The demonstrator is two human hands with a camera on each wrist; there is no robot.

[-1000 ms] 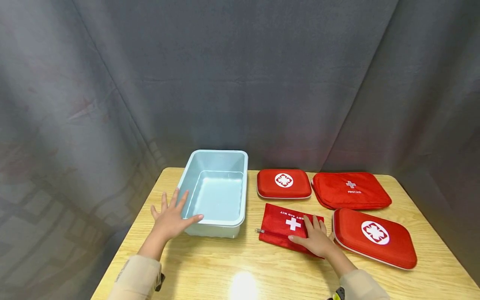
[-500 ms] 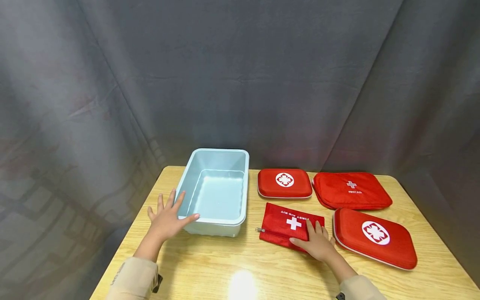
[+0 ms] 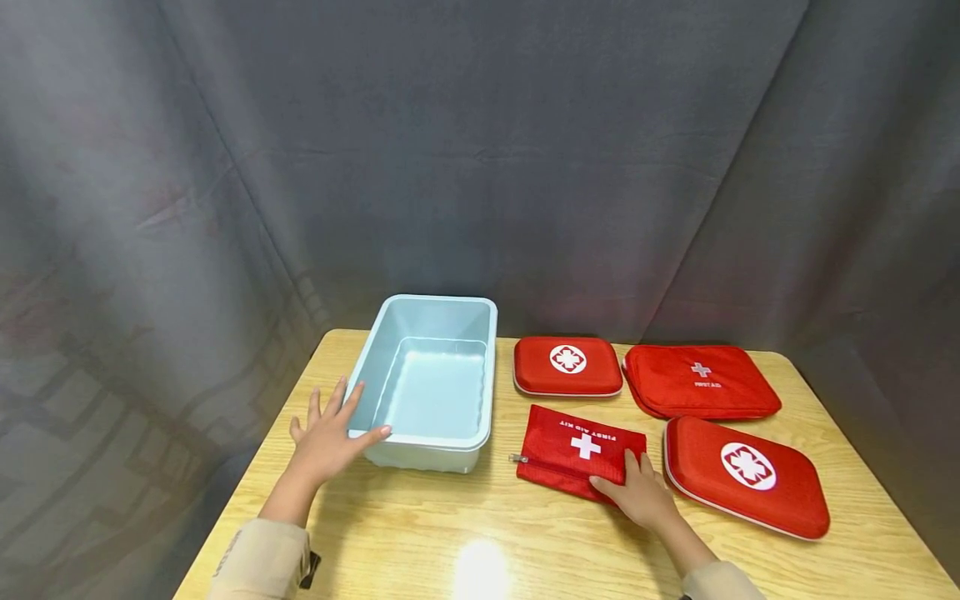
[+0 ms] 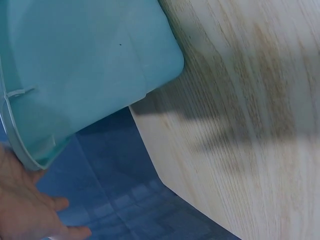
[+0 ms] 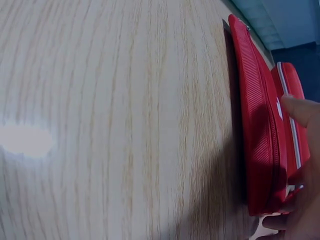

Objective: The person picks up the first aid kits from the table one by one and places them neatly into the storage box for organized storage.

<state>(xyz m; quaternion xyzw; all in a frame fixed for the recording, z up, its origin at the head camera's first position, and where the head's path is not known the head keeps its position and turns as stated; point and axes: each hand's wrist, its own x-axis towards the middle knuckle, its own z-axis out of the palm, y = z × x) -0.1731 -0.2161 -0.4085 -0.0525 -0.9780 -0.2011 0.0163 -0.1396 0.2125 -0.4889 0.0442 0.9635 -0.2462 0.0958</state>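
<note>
My left hand (image 3: 328, 442), fingers spread, is at the near left corner of a pale blue plastic bin (image 3: 423, 442), its thumb along the near rim. In the left wrist view, fingers (image 4: 57, 202) extend past the bin's rim (image 4: 17, 142). My right hand (image 3: 647, 496) is over the near right corner of a flat red first aid pouch (image 3: 558, 437) with a white cross and zipper. The thumb overlaps the pouch's top, while the other fingers reach around its right end. In the right wrist view, the pouch (image 5: 257, 135) lies flat, with the thumb (image 5: 299, 109) above it.
Behind the pouch lies a small red hard case (image 3: 536, 367). A soft red first aid bag (image 3: 667, 383) lies at the back right, with a larger red case (image 3: 697, 458) before it. All stand on a wooden table (image 3: 390, 525); a grey curtain (image 3: 480, 167) hangs behind.
My right hand has slid slightly right toward the pouch's right end, uncovering more of its lettering. The left hand has shifted slightly left along the bin's corner. Bin and pouch stay in place.
</note>
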